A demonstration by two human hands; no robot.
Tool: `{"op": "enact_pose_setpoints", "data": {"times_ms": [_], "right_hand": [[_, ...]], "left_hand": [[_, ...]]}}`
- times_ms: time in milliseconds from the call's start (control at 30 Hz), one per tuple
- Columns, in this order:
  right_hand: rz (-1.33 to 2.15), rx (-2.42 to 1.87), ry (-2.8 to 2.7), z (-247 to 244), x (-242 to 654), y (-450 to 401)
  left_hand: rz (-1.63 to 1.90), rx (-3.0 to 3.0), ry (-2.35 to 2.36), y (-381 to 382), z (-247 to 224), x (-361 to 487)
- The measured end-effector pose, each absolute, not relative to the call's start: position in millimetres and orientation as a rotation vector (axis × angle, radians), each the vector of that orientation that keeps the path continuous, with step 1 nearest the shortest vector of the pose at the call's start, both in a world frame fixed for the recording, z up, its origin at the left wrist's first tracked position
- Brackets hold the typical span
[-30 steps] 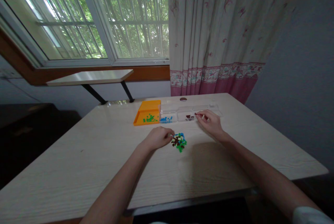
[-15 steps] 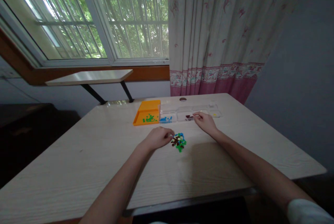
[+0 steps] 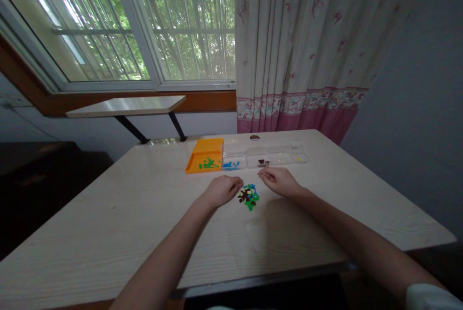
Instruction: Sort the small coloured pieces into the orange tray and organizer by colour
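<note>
A small pile of mixed toy bricks (image 3: 249,196) in green, brown, blue and cream lies on the table between my hands. My left hand (image 3: 223,190) rests at the pile's left edge with its fingers curled; anything inside them is hidden. Above and right of the pile is my right hand (image 3: 279,181), thumb and fingers drawn together in a pinch, with nothing discernible at the tips. Beyond it, a clear compartment tray (image 3: 280,158) holds brown bricks (image 3: 263,162), blue bricks (image 3: 230,165) and a bit of yellow. Green bricks (image 3: 209,163) sit in an orange tray (image 3: 205,145).
The pale wooden table (image 3: 144,233) extends to the window wall. A raised shelf (image 3: 126,105) on black legs stands at back left. Behind the trays is a round brown spot (image 3: 254,137). A patterned curtain (image 3: 289,59) hangs at the back.
My right hand has moved back from the brown bricks' compartment, toward me and slightly left, to near the pile. My left hand stays by the pile, almost unmoved.
</note>
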State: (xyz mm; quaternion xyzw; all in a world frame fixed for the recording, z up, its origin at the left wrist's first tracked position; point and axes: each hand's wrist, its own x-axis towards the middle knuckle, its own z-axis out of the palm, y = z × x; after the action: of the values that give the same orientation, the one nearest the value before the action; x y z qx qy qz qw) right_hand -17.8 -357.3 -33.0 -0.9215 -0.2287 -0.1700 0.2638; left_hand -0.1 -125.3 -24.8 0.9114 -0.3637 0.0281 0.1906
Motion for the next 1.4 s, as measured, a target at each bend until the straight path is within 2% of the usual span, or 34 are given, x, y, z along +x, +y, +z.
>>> {"op": "enact_pose_setpoints", "data": {"times_ms": [133, 300, 500, 767, 1400], "right_hand": [[-0.461, -2.515, -0.682, -32.5, -23.9, -345.1], [-0.567, -2.488, -0.733, -36.4, -25.2, -336.2], [-0.673, -2.507, -0.795, -40.9, -23.0, -335.8], [-0.757, -2.531, -0.893, -39.9, -24.7, -336.9], [-0.704, -2.405, -0.814, -37.3, -23.6, -340.3]], "left_hand": [[0.147, 2.379, -0.779, -134.6, -28.7, -0.5], [-0.045, 1.992, -0.575, -150.4, -43.8, 3.3], [-0.172, 1.827, -0.499, -158.6, -52.2, 2.6], [-0.133, 1.875, -0.549, -158.2, -48.8, 0.6], [0.127, 2.07, -0.628, -155.9, -28.2, -12.8]]}}
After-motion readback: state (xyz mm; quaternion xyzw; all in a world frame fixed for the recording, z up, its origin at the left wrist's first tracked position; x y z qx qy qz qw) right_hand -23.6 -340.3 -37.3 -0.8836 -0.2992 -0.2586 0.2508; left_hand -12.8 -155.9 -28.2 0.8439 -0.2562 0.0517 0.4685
